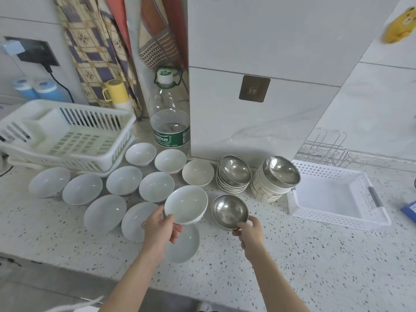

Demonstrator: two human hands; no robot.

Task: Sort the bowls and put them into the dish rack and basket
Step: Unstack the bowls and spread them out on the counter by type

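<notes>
Left hand (pixel 160 226) holds white bowl (pixel 186 204); right hand (pixel 249 233) steel bowl (pixel 229 210).

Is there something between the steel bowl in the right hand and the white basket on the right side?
Nothing visible blocks it. The right hand grips the steel bowl, and only bare counter lies toward the perforated basket. The bowl stacks stand further back.

White bowl (pixel 183 246) under left hand (pixel 161 228): mostly hidden by hand & the held bowl (pixel 185 204). Right hand (pixel 249 233) fingertips hidden behind steel bowl (pixel 229 210). Blue box (pixel 409 210) cut off at right edge. Wire rack (pixel 326 147) partly behind basket (pixel 337 218). Bottle (pixel 170 113) label small print unreadable.
</notes>
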